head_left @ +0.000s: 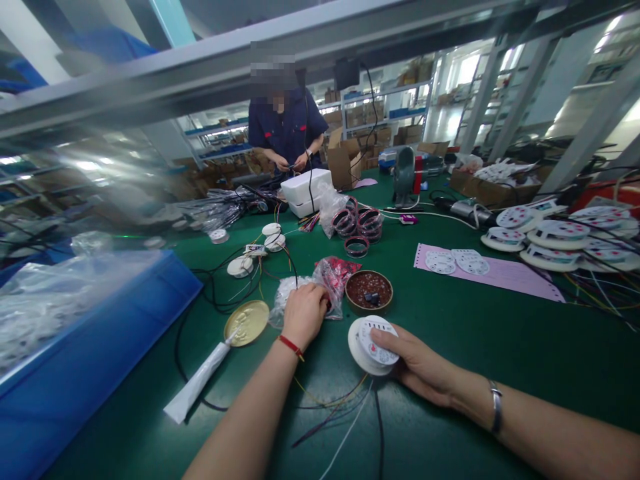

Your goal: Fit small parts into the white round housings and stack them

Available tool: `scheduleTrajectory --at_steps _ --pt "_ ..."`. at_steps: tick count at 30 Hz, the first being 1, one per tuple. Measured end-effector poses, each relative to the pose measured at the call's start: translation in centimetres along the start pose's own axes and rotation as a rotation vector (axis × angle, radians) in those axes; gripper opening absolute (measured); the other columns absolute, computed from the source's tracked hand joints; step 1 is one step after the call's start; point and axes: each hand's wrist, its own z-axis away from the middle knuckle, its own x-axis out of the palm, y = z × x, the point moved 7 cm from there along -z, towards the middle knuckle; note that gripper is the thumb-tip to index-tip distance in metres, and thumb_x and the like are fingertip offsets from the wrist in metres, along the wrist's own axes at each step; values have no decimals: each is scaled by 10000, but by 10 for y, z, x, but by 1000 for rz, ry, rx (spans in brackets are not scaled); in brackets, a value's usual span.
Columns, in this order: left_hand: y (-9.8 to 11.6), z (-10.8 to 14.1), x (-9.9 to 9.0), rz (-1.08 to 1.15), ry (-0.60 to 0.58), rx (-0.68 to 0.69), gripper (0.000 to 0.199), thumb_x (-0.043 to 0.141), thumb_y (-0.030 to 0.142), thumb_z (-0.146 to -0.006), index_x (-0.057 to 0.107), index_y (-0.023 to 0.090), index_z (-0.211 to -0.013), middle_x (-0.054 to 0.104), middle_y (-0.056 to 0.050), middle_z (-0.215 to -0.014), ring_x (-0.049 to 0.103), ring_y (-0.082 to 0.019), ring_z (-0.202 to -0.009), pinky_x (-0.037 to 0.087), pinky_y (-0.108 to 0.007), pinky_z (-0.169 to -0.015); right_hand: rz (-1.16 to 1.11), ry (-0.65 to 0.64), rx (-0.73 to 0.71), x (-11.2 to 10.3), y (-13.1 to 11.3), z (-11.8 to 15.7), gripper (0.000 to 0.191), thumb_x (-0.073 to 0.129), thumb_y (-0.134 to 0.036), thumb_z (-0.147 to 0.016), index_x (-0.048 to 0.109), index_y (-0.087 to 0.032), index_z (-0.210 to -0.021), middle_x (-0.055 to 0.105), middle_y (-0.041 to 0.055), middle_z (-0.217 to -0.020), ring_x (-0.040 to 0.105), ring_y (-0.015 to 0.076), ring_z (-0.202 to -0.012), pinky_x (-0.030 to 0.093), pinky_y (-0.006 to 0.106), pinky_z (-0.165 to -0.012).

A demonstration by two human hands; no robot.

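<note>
My right hand grips a round white plastic disc unit with a printed face, its thumb lying across the top. Thin coloured wires trail from under the disc toward me. My left hand presses into a clear plastic bag and closes on it, next to a red foil packet. Just beyond that hand sits a round brown tin lid holding dark red paste and a small black part. A gold tin lid and a white squeeze tube lie to its left.
A blue bin with plastic film stands at the left edge of the green bench mat. Several white discs with wires, pink sheets and coiled pink rings lie across the bench. Beyond it, a co-worker handles wires beside a white box, with shelves of cartons behind.
</note>
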Motion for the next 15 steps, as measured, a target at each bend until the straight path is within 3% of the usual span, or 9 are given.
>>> scheduleTrajectory --at_steps 6,11,15 --pt "-6 2 0 61 34 -9 193 489 133 -839 634 226 -925 628 -33 -935 567 -188 -919 405 -297 -805 -10 -1 12 -2 2 -1 406 760 -374 -719 621 -154 -1031 676 44 -943 619 142 -840 443 246 -788" --pt "-3 2 0 128 72 -5 172 516 258 -861 684 230 -884 619 -47 -891 564 -209 -879 406 -323 -781 -14 8 22 -2 3 -1 412 765 -371 -713 618 -156 -1032 677 46 -942 620 155 -849 447 260 -781" --pt "0 0 1 145 71 1 156 528 246 -851 676 210 -819 609 -54 -852 553 -222 -856 393 -334 -750 -12 15 20 -1 2 0 430 778 -380 -694 620 -153 -1024 678 46 -937 619 160 -856 444 262 -778"
